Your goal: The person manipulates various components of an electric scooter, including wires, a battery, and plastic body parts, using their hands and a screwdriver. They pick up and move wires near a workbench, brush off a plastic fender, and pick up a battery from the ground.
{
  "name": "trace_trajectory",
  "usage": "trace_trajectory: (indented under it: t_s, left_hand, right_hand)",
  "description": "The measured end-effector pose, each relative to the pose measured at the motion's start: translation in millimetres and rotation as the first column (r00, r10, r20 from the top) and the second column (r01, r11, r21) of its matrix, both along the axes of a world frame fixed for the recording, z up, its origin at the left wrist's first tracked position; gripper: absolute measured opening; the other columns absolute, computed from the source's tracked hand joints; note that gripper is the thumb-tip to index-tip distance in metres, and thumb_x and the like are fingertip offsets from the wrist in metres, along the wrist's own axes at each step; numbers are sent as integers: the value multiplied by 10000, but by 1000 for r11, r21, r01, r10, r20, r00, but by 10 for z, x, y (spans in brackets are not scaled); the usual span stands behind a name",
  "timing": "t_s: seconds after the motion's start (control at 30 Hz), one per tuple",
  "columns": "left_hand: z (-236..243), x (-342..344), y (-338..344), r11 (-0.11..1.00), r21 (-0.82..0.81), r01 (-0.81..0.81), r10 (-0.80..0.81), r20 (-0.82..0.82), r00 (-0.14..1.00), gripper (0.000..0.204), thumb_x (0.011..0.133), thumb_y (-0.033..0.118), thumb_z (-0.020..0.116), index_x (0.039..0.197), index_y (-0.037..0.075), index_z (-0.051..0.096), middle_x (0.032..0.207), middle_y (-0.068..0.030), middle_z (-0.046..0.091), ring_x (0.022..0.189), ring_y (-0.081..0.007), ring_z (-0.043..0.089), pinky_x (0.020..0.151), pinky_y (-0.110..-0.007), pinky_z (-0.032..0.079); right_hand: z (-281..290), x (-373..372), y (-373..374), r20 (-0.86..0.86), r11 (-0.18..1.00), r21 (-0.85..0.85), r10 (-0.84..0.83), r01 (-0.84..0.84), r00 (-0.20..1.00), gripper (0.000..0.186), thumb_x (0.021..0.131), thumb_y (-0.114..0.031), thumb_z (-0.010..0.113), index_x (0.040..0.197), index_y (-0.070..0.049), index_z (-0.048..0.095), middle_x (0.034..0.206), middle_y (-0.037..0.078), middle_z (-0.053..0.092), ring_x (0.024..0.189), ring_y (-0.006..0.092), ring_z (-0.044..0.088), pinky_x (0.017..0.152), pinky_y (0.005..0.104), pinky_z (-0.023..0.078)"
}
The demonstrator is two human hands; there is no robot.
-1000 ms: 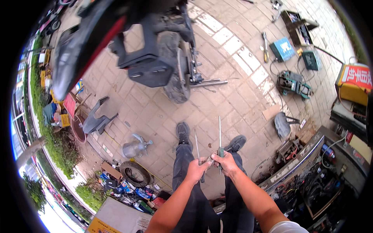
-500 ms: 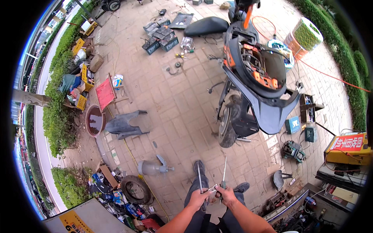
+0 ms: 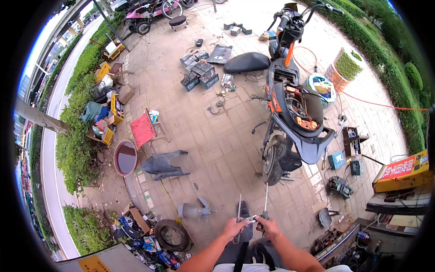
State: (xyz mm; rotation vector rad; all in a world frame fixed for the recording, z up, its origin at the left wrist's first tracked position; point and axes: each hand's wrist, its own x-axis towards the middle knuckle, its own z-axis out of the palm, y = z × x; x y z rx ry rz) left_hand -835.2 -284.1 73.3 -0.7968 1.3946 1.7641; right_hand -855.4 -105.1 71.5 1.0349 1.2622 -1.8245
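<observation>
Both my hands are in front of my body, low in the picture and close together. My left hand (image 3: 232, 228) is closed around a long thin metal rod (image 3: 239, 206) that points away from me; its kind is unclear. In my right hand (image 3: 270, 227) is a screwdriver (image 3: 266, 201) with a long shaft and a dark green handle, its tip pointing forward. A small pale metal piece (image 3: 251, 219) sits between the fingers of the two hands, too small to name. Ahead to the right stands a partly stripped electric scooter (image 3: 304, 136), its seat compartment uncovered.
A black scooter seat (image 3: 247, 63) and several batteries (image 3: 199, 75) lie on the paving ahead. To the left are a grey plastic panel (image 3: 164, 164), a water basin (image 3: 125, 158) and a tyre (image 3: 172, 235). A clear spray bottle (image 3: 192, 210) lies nearby. Toolboxes and a yellow case (image 3: 401, 172) stand right.
My view has tilted up, so more of the scooter's handlebars and the far ground shows. Both hands keep their hold and stay close together.
</observation>
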Motion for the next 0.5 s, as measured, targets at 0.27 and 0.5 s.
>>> trace_trajectory:
  t_s: [0.27,0.5]
  left_hand:
    - [188,206,73,990,19,140,-138,-94,986,223,816,218,671,796,2,622,662,-20,571,548,-73,490,489,-228,405]
    - [524,833,333,939,-24,344,-345,-113,932,222,819,223,665,770,14,608,648,-29,569,532,-91,498,489,-233,419]
  right_hand:
    - [224,592,133,-121,990,-42,-141,137,983,156,792,-113,682,835,6,590,646,41,535,496,133,483,458,286,398]
    - [477,1686,291,-212,928,-51,-371,369,904,134,789,-115,684,811,-38,577,616,7,503,498,98,456,451,243,346]
